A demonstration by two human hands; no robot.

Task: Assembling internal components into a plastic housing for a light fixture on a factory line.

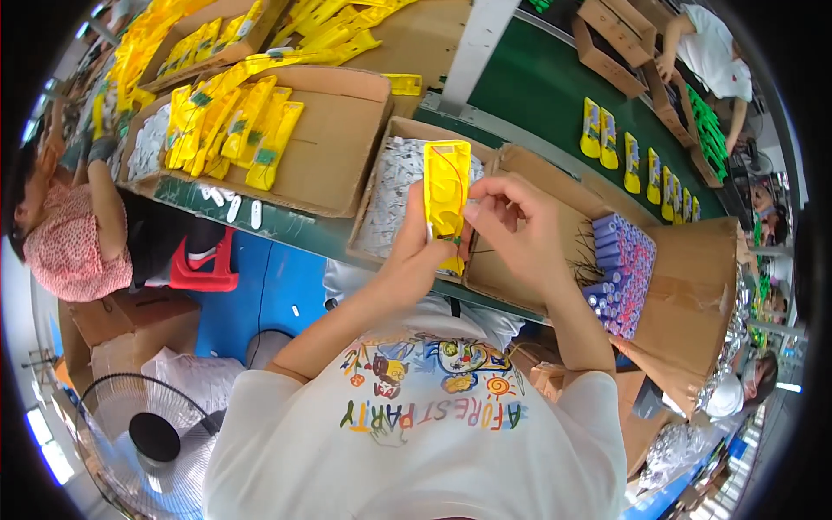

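Note:
My left hand [414,247] grips a yellow plastic housing [446,186] upright in front of me, its open, moulded side showing. A thin reddish wire curves along its upper part, and a small green piece sits near its lower end. Beside the housing's right edge, my right hand [524,227] has thumb and forefinger drawn together; what is between them, if anything, is too small to make out. Beneath both hands stands a cardboard box [358,232] of small whitish pieces. To its right, another carton [507,279] holds many purple-wrapped cylinders [622,269] with thin dark wires.
A cardboard tray [334,143] at left carries several yellow housings with green boards. More yellow parts [143,52] are heaped beyond. Finished-looking yellow pieces [631,163] line the green belt [537,95]. A co-worker [82,234] sits at left, another [715,56] far right. A fan [156,438] stands lower left.

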